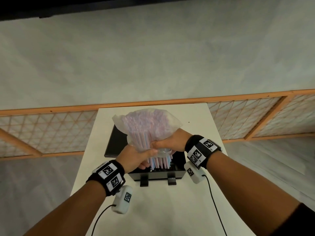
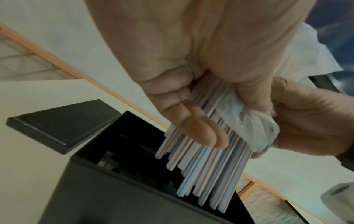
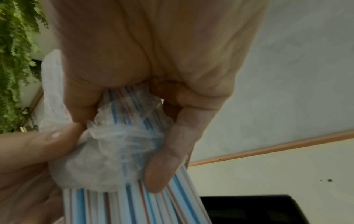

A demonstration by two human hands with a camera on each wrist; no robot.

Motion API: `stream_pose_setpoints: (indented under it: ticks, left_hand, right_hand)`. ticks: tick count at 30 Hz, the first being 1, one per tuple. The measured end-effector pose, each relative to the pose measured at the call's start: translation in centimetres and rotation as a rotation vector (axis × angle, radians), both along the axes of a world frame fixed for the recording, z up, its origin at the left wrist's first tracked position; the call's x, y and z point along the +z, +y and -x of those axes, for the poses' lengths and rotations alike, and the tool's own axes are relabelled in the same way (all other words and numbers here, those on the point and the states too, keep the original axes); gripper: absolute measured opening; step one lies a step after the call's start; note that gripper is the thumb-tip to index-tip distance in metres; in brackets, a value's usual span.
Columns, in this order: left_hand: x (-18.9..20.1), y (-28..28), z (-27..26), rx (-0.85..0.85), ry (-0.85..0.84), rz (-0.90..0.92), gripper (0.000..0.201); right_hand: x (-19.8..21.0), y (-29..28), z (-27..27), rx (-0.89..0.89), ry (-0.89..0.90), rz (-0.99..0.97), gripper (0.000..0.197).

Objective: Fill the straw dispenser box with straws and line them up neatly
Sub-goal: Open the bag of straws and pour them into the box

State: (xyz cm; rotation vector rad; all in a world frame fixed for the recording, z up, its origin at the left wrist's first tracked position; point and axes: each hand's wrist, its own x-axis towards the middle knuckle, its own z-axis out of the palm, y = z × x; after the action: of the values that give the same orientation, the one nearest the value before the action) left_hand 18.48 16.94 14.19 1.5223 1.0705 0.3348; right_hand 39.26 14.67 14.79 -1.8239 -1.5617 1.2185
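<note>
A clear plastic bag (image 1: pixel 148 123) full of pink- and blue-striped straws is held upright over the open black dispenser box (image 1: pixel 158 175). The straws (image 1: pixel 160 161) stick out of the bag's bunched lower end, their tips reaching into the box. My left hand (image 1: pixel 144 159) grips the bare straws (image 2: pixel 206 174) just under the bag's mouth, fingers (image 2: pixel 201 133) lying along them. My right hand (image 1: pixel 158 145) is wrapped round the bag's gathered neck (image 3: pixel 114 144), with its fingers (image 3: pixel 168 159) against the straws (image 3: pixel 134 204). The box's inside (image 2: pixel 118 163) is dark, and I can make out no loose straws in it.
The box's black lid (image 1: pixel 115 143) lies flat on the white table (image 1: pixel 153 210) behind and left of the box. Two black feet (image 1: pixel 144 182) jut from the box's front. A wood-framed lattice screen (image 1: pixel 51 132) stands behind the narrow table. Wrist camera cables hang below both forearms.
</note>
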Motion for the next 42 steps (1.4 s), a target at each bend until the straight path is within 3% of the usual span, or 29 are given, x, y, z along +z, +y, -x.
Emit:
stream_pose_setpoints:
  ticks: [5, 9, 15, 20, 24, 29, 32, 35, 36, 37, 39, 42]
  left_hand:
    - [-1.9, -0.2, 0.7, -0.056, 0.122, 0.025, 0.049]
    - [-1.5, -0.4, 1.4, -0.069, 0.101, -0.184, 0.058]
    - [1.1, -0.9, 2.4, -0.026, -0.017, -0.281, 0.051]
    - [3.8, -0.7, 2.7, 0.048, -0.090, -0.304, 0.049]
    - [6.1, -0.5, 2.8, 0.126, -0.097, -0.376, 0.057]
    - [9.7, -1.1, 2.3, 0.178, -0.140, -0.427, 0.034]
    - [11.6, -1.6, 2.4, 0.278, -0.250, -0.373, 0.029]
    - [13.2, -2.0, 2.8, 0.330, -0.380, -0.343, 0.011]
    - [13.8, -2.3, 3.1, 0.331, -0.421, -0.334, 0.006]
    - [13.9, -2.6, 3.6, 0.337, -0.450, -0.339, 0.015]
    - [13.8, -3.6, 5.3, 0.373, -0.456, -0.359, 0.026]
    - [12.3, -6.5, 9.2, 0.440, -0.307, -0.440, 0.020]
  right_hand:
    - [-0.5, -1.1, 0.1, 0.014, -0.021, 0.053, 0.059]
    - [-0.4, -1.4, 0.3, 0.036, -0.089, 0.003, 0.063]
    - [1.6, -1.9, -0.6, -0.001, -0.127, -0.091, 0.079]
    - [5.2, -2.5, -1.1, 0.029, -0.206, -0.235, 0.060]
    - [6.7, -2.5, -0.9, -0.034, -0.183, -0.341, 0.062]
    - [8.8, -2.4, -0.7, -0.093, -0.212, -0.426, 0.067]
    - [11.8, -3.5, -0.2, -0.139, -0.186, -0.482, 0.042]
    - [14.6, -5.2, 0.9, -0.089, -0.129, -0.585, 0.037]
    - [15.1, -5.8, 1.5, -0.063, -0.101, -0.597, 0.026]
    - [15.4, -6.5, 2.1, -0.036, -0.068, -0.598, 0.011]
    - [14.8, -8.0, 2.6, 0.011, -0.007, -0.563, 0.029]
    - [11.9, -11.1, 2.9, 0.111, 0.100, -0.413, 0.061]
